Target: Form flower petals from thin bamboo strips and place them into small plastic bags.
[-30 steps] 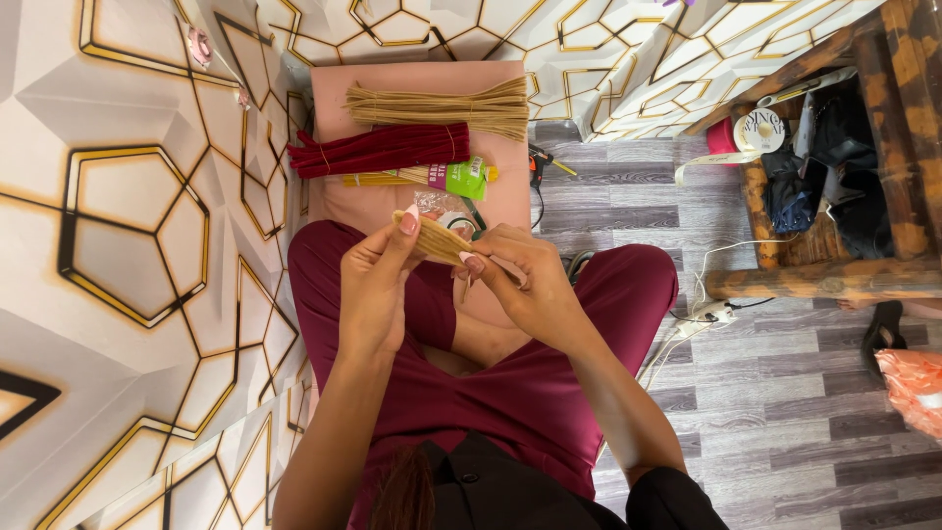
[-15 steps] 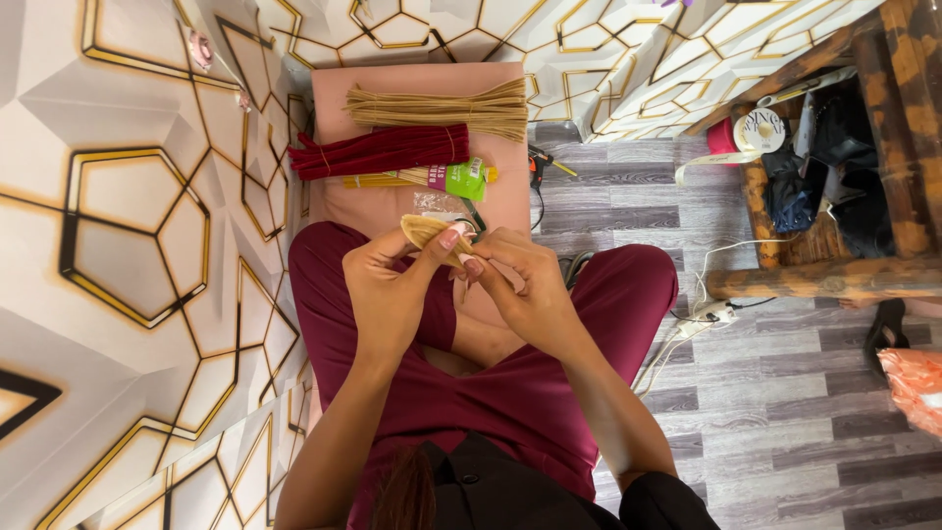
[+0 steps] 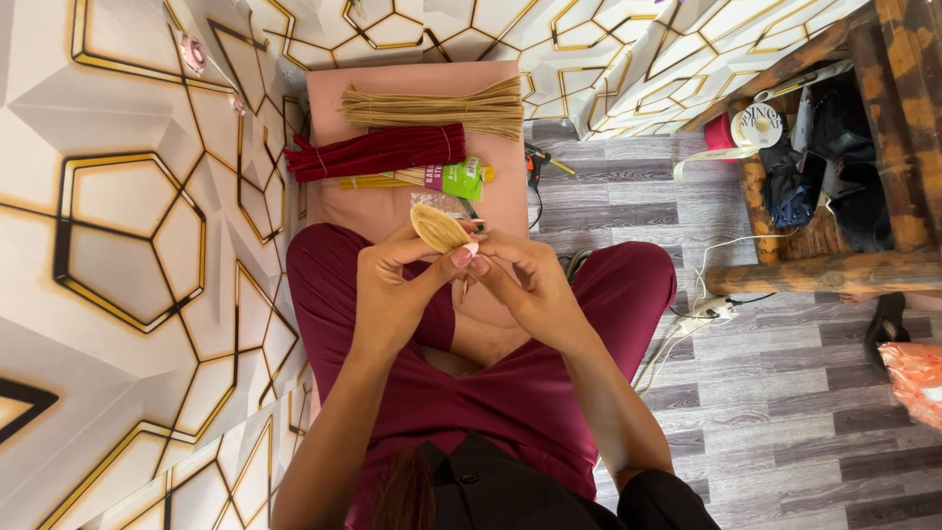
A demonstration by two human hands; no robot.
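I sit cross-legged in maroon trousers, both hands raised over my lap. My left hand pinches a small tan leaf-shaped piece made of thin sticks, held upright between thumb and fingers. My right hand meets it from the right, fingertips pressed against the piece's lower edge. Just beyond the hands lies a pink board carrying a bundle of pale sticks, a bundle of dark red sticks and a green-labelled packet of yellow sticks.
A white wall panel with gold hexagon lines fills the left side. A glue gun lies on the grey plank floor by the board. A wooden shelf with ribbon spools stands right; a white cable runs beside my knee.
The leaf-shaped piece has been turned upright in my left fingers, and both hands have shifted slightly closer together over my lap.
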